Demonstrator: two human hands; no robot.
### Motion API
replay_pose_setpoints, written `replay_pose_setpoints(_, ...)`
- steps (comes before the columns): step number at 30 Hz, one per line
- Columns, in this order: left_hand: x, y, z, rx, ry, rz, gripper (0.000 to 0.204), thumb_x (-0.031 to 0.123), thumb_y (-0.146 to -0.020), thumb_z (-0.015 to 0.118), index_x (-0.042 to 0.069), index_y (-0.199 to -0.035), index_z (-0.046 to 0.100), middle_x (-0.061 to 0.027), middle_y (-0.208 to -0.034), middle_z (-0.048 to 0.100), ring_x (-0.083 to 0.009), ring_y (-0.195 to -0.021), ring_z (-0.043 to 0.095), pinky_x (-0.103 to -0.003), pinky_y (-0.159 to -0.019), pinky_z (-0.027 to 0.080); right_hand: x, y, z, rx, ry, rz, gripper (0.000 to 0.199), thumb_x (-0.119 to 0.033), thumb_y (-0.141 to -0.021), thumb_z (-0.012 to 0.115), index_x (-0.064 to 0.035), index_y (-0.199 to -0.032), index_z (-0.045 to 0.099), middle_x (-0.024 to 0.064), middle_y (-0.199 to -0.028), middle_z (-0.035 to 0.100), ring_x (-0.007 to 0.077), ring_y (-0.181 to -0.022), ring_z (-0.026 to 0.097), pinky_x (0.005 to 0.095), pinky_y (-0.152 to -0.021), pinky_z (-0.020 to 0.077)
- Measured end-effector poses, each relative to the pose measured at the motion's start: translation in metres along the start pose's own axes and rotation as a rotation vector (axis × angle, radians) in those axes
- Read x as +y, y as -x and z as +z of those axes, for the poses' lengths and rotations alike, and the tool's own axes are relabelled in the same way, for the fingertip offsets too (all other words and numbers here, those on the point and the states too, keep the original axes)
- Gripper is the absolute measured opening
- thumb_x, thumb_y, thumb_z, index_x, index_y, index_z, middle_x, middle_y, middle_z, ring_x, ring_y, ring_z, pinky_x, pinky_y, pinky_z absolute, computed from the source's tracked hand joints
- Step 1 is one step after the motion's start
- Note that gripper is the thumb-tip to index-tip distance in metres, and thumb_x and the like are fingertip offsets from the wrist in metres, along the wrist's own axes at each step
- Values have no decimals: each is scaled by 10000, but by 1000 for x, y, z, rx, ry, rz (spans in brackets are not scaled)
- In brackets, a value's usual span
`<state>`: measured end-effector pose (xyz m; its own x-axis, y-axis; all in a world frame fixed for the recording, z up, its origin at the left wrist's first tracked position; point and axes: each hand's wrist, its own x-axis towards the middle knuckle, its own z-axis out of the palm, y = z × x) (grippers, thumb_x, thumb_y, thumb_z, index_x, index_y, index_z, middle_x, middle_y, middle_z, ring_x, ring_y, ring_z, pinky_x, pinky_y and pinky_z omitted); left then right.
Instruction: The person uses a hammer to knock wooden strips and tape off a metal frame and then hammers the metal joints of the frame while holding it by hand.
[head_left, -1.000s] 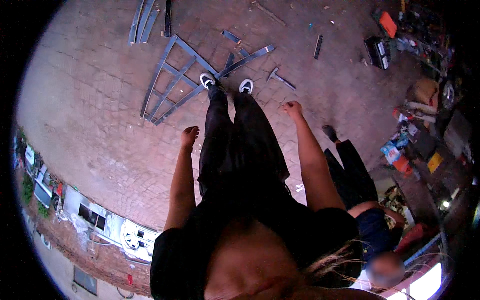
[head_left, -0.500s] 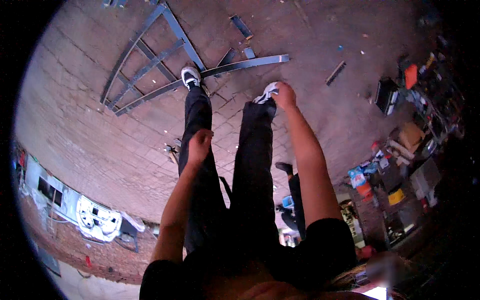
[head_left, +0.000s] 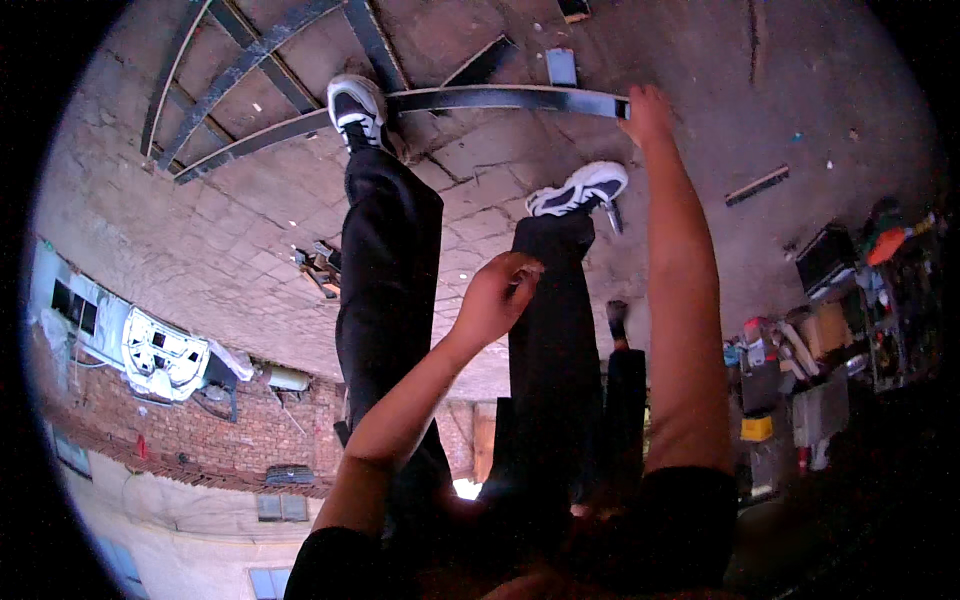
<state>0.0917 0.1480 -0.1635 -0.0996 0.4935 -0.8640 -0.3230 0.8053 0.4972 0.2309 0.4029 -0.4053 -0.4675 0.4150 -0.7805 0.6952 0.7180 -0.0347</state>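
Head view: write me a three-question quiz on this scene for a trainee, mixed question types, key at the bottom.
1. Multiple choice: which hand is at the picture-right end of the long curved bar?
A) left
B) right
C) neither

2. True or false: the left hand is touching that bar.

3. Fill in: the white-and-dark sneaker that overlaps the bar in this view is on the ____ foot.

Key
1. B; the right hand is there.
2. False; the left hand is apart from the bar, closer to the right trouser leg in the picture.
3. left
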Motion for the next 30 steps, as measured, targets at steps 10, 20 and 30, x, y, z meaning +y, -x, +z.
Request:
replay_pose_setpoints(10,39,-29,-42,77,76,-61,141,40,-860,514,-8,-975,582,-88,-900,635,-141,-823,589,-266,-747,459,-7,24,-26,-71,227,6,384,-162,-628,721,-81,-986,609,145,-1051,556,305,-993,556,393,-803,495)
replay_pose_setpoints(20,39,-33,-85,129,24,59,122,54,-865,533,-5,-959,585,-79,-894,633,-142,-821,601,-258,-725,466,-110,159,-119,-253,148,-89,164,-125,-775,538,-86,-796,695,78,-775,661,239,-720,654,376,-582,516)
replay_pose_setpoints(30,55,107,-191,588,1,62,181,92,-836,550,1,-991,570,-101,-936,613,-174,-875,572,-290,-816,434,-343,226,-203,-972,-1479,433,350,-336,-735,679,-12,-824,582,83,-737,597,201,-636,606,306,-585,533)
